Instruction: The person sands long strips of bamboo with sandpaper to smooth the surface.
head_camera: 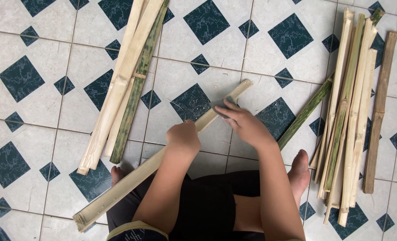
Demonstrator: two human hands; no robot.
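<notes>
Hands over tiled floor: my left hand (183,136) clamps the long pale split bamboo strip (158,158) lying diagonally before me, my right hand (245,124) presses a dark blade (220,107) against it. Blade could slip toward my gripping fingers if the strip rolls.

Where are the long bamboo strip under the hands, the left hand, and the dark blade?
Bamboo strip (118,193), head view, on its lower bare length.
Left hand (183,136), head view, back of fist.
Dark blade (220,108), head view, part showing under right fingers.
</notes>
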